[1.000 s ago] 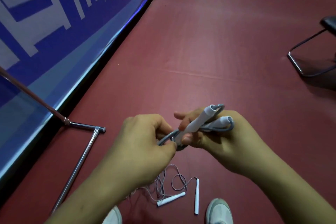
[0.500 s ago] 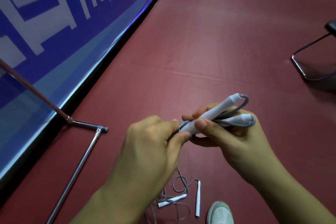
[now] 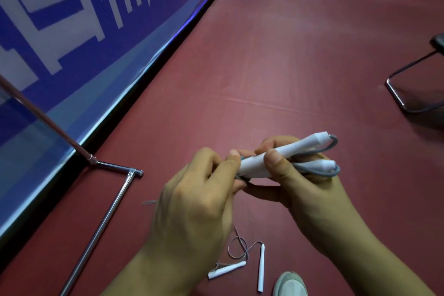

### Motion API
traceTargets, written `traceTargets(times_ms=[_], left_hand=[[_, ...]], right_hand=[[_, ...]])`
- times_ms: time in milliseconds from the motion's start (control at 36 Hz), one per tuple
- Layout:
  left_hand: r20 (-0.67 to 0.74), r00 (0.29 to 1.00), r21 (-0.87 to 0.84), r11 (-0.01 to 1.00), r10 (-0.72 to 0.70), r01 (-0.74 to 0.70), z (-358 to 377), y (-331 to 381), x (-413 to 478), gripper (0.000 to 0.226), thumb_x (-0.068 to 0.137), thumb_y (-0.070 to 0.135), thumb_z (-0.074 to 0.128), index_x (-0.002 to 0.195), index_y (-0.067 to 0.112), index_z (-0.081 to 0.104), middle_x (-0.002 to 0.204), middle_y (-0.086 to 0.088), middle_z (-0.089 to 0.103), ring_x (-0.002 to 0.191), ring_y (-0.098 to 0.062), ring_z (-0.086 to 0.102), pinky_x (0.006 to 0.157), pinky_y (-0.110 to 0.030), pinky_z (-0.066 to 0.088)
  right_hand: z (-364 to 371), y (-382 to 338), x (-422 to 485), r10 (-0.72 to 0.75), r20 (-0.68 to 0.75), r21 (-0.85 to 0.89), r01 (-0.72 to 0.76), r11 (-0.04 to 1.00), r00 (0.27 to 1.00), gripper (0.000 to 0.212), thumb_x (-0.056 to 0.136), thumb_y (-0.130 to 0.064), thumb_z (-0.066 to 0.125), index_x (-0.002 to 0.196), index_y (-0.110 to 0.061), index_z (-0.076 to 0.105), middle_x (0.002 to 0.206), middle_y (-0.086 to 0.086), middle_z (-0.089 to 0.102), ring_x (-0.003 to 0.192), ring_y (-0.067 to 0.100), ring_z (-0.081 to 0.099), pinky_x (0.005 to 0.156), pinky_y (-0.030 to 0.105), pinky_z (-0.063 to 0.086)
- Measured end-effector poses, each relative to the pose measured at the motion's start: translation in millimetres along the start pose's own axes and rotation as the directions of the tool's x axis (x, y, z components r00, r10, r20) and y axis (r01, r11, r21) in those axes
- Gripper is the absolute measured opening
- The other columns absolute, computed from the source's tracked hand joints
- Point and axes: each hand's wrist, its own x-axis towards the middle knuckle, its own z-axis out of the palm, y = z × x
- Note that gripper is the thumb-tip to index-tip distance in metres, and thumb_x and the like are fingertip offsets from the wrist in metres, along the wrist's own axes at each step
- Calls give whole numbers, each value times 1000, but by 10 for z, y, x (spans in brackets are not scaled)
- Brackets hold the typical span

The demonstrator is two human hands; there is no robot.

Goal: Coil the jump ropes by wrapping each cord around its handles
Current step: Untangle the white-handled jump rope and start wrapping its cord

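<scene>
My right hand (image 3: 310, 190) grips two white jump-rope handles (image 3: 286, 151) held side by side, thumb on top, with grey cord (image 3: 334, 144) looping out of their far ends. My left hand (image 3: 199, 199) is closed at the handles' near end, its fingertips pinching the grey cord there; the cord under it is mostly hidden. On the floor below lies a second jump rope (image 3: 260, 264), two white handles with thin grey cord lying loose in curls.
Dark red floor (image 3: 276, 67) all around. A blue and white banner (image 3: 72, 31) runs along the left. A chrome stand foot (image 3: 108, 211) lies at the lower left. A black chair frame (image 3: 408, 94) sits at right. A grey shoe (image 3: 290, 283) is at the bottom.
Both hands have lifted and shifted right with the handles. The left hand has come round the near end of the handles with the cord, and the loose cord hanging below has shortened.
</scene>
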Motion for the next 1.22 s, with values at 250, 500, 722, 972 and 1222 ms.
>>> traceTargets(times_ms=[250,500,722,972,1222], left_hand=[[-41,998,39,998,-43,45,93,-14,21,17,86,7,69,103,8,73,85,-3,63,67,-30,64,53,-42,54],[-19,993,9,994,-113,113,263,56,-19,21,86,8,64,105,3,69,87,-7,58,68,-33,59,55,-46,51],[154,982,-7,993,-112,114,329,141,-12,44,88,20,67,127,1,62,98,-6,51,67,-26,56,61,-31,41],[183,983,-30,1000,-1,6,263,45,49,38,93,30,57,120,3,63,93,-5,45,63,-26,51,50,-42,49],[236,970,-246,969,53,7,101,-216,156,27,85,31,74,102,10,75,80,2,49,65,-7,46,59,-17,37]], right_hand=[[118,15,33,104,-153,32,-100,994,983,25,95,-25,62,102,0,62,96,19,77,96,32,75,83,53,62],[211,131,48,101,-328,69,-83,994,939,19,100,-19,62,93,-2,67,85,19,76,82,29,77,67,40,62],[139,181,41,208,-395,115,-177,978,895,35,103,-26,55,91,7,61,92,41,64,69,36,66,59,43,53],[55,57,49,357,-270,212,-307,928,894,23,104,-30,55,106,-8,59,78,14,73,62,24,69,56,35,57],[-6,-136,52,301,-44,17,-301,954,953,36,92,-43,60,61,-32,74,86,18,76,76,35,70,84,58,59]])
